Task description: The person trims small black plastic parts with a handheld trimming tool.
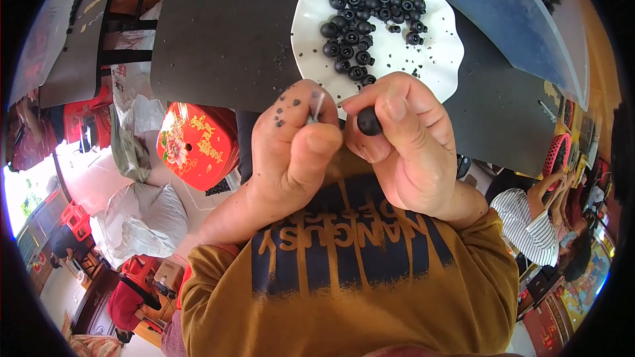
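My left hand (288, 139) is closed in a pinch, with a thin, pale, shiny pin-like tool (319, 104) between thumb and forefinger. Black crumbs stick to the skin of that hand. Close beside it, my right hand (417, 142) grips a small round black piece (369, 121) between thumb and fingers. Both hands are held up in front of my chest, fingertips nearly meeting. Just beyond them stands a white plate (440, 69) with a wavy rim. Several black ball-shaped pieces (362, 28) with short necks and holes lie heaped on it, among scattered black crumbs.
The plate rests on a dark table (225, 33). A translucent bluish bin (489, 6) stands at the far right. To the left are a red patterned stool (197, 142) and a white sack (142, 221). A person in a striped top (526, 218) works at the right.
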`<state>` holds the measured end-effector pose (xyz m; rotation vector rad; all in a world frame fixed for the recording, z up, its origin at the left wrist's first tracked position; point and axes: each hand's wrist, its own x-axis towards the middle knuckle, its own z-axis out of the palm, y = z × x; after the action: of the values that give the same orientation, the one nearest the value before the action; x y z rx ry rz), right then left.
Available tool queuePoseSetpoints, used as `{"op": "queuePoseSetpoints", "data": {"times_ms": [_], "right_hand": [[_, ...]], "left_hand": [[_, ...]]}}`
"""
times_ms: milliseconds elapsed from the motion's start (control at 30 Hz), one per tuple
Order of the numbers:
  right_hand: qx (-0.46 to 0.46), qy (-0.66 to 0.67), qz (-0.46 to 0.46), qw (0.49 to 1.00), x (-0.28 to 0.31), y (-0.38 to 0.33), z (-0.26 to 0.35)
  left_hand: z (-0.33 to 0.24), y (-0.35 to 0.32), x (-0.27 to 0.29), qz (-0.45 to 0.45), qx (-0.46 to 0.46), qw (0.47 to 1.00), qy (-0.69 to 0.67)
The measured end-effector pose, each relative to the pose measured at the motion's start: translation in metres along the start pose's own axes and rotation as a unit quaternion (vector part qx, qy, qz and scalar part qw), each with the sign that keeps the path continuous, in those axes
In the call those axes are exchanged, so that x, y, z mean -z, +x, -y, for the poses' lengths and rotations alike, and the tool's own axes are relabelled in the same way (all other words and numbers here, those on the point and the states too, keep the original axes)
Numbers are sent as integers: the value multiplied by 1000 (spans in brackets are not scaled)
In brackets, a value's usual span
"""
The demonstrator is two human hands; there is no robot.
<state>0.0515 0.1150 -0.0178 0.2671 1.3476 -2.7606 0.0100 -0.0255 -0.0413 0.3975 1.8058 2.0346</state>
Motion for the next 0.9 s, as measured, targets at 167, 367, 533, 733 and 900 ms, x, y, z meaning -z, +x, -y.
{"op": "queuePoseSetpoints", "data": {"times_ms": [167,367,533,733,900], "right_hand": [[-11,-5,-9,1000,-1,-5,0],[-24,-30,-19,999,-1,-2,6],[85,-124,-79,985,-1,24,31],[344,-418,-165,825,-46,107,128],[314,-585,-160,731,-35,96,122]], "left_hand": [[-22,7,-4,79,10,996,37],[-12,4,-1,101,-36,989,100],[-2,-5,6,110,38,993,0],[-1,-16,-1,121,90,989,-5],[3,-21,8,101,100,989,-28]]}}
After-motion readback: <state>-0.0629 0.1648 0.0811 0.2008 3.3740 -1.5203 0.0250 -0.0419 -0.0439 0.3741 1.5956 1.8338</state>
